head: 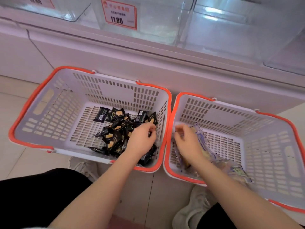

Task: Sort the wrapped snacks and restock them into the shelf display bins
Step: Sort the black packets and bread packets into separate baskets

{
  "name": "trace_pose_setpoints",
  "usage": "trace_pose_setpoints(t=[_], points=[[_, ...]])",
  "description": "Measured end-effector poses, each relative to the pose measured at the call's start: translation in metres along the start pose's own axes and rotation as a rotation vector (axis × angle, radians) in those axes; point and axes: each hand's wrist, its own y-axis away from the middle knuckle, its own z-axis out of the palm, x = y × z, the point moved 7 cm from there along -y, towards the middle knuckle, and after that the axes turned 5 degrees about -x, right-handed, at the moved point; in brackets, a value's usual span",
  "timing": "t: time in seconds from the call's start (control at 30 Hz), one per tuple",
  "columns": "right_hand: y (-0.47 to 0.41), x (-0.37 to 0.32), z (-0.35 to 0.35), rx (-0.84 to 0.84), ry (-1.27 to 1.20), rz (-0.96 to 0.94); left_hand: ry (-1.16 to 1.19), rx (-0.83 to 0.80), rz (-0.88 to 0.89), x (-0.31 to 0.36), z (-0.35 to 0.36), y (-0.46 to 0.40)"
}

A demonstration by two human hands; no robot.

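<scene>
Shop floor [24,159], two baskets [49,100], price tag [119,14]

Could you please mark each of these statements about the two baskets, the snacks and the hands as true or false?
1. The black-wrapped snacks lie in the left basket. True.
2. The left hand is reaching up into a shelf bin. False: it is down in the left basket, over the black-wrapped snacks.
3. The right hand is inside the right basket, among the clear-wrapped snacks. True.
4. The price tag on the shelf reads 18.10. False: it reads 11.80.
5. Both baskets stand on a shelf. False: they sit on the floor against the shelf base.
</scene>
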Motion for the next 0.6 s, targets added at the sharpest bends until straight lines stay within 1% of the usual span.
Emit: trace_pose_setpoints(t=[0.07, 0.1, 0.17, 0.23, 0.3, 0.4, 0.47, 0.53, 0.6], points=[[0.004, 0.031, -0.017, 0.067, 0.06, 0.062, 0.002, -0.044, 0.121, 0.029, 0.012, -0.002], [0.007, 0.049, -0.022, 0.07, 0.119, 0.11, -0.023, -0.073, 0.184, 0.042, 0.019, -0.002], [0.008, 0.09, -0.025, -0.009, 0.293, 0.225, -0.09, -0.133, 0.283, 0.064, 0.039, -0.007], [0.01, 0.125, -0.02, -0.146, 0.451, 0.302, -0.163, -0.208, 0.324, 0.078, 0.061, -0.015], [0.008, 0.15, -0.009, -0.262, 0.507, 0.348, -0.255, -0.288, 0.323, 0.085, 0.081, -0.026], [-0.002, 0.176, 0.006, -0.359, 0.44, 0.443, -0.404, -0.38, 0.27, 0.085, 0.108, -0.05], [-0.009, 0.187, 0.01, -0.36, 0.537, 0.448, -0.495, -0.445, 0.212, 0.081, 0.128, -0.067], [-0.014, 0.192, 0.008, -0.318, 0.649, 0.398, -0.577, -0.521, 0.159, 0.076, 0.152, -0.083], [-0.017, 0.196, 0.0, -0.267, 0.633, 0.352, -0.63, -0.588, 0.108, 0.068, 0.176, -0.099]])
